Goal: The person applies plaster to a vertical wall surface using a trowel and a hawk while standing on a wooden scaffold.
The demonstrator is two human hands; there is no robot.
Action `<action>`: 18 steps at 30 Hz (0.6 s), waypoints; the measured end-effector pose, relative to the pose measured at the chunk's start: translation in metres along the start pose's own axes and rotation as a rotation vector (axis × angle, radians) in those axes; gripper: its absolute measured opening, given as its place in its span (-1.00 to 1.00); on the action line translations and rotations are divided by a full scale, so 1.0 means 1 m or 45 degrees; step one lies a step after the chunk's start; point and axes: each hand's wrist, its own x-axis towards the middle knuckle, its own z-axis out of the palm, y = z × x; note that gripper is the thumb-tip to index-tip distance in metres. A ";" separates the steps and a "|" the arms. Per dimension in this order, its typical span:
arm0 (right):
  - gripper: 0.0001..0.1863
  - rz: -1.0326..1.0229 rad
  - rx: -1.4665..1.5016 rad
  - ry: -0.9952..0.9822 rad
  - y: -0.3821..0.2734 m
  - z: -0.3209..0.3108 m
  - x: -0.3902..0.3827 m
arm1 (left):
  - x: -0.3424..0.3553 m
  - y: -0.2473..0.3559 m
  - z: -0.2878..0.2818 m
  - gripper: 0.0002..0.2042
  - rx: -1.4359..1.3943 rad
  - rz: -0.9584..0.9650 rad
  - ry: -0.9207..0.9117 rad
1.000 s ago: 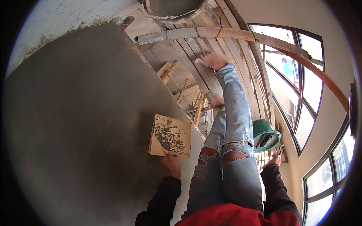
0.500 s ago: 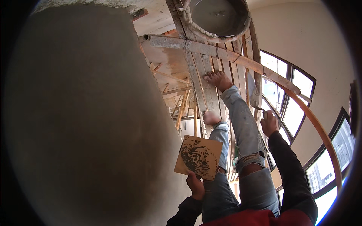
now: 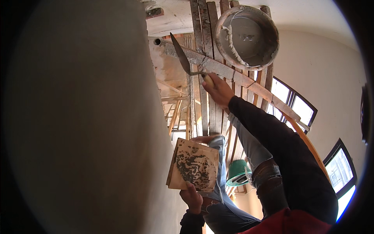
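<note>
My left hand (image 3: 192, 197) grips the lower edge of a square wooden board (image 3: 193, 165) smeared with dark grey mortar, held close to the plastered wall (image 3: 78, 124). My right hand (image 3: 219, 89) is raised on an outstretched dark sleeve and holds a pointed trowel (image 3: 182, 56) by its pale handle, blade aimed up and left. A round bucket (image 3: 247, 36) with wet grey mortar stands on the scaffold planks just right of the trowel. My legs in torn jeans (image 3: 249, 156) stretch along the planks.
Wooden scaffold planks (image 3: 202, 101) and a slanting pole (image 3: 269, 97) run under me. A green bucket (image 3: 237, 171) sits lower by my knee. Arched windows (image 3: 300, 109) are at the right, and the smooth grey wall fills the left.
My right hand has risen from beside my knee and now holds the trowel up by the mortar bucket. The view has swung toward the bucket; the board stays in my left hand.
</note>
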 end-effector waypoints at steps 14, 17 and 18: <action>-0.62 -0.213 0.182 -0.013 -0.092 0.065 0.138 | 0.084 -0.009 -0.038 -0.62 -0.188 0.248 -0.071; -0.60 -0.323 0.149 0.015 -0.088 0.072 0.143 | 0.088 -0.009 -0.050 -0.43 -0.101 0.031 -0.126; -0.61 -0.316 0.166 0.008 -0.085 0.071 0.146 | 0.087 -0.002 -0.052 -0.29 -0.101 -0.080 -0.185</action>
